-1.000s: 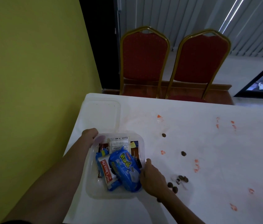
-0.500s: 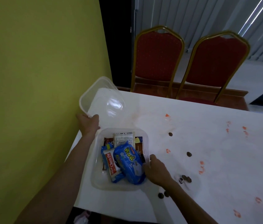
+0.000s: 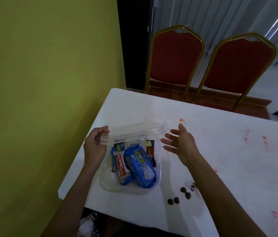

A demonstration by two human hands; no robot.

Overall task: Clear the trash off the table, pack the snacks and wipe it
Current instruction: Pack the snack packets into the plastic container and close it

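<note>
A clear plastic container sits near the table's front left corner. It holds a blue snack pack, a Choco Pie bar and other wrapped snacks. My left hand grips the left end of the clear lid, which hovers flat over the container's far half. My right hand is open, fingers spread, just right of the lid's free end and not touching it. Several small brown crumbs lie right of the container.
The white table carries orange smears across its right side. Two red chairs stand behind the far edge. A yellow wall runs close along the left. A white bag shows below the front edge.
My left hand has brought the lid from the table's far left corner to above the container. My right hand has let go of the container's edge and risen toward the lid.
</note>
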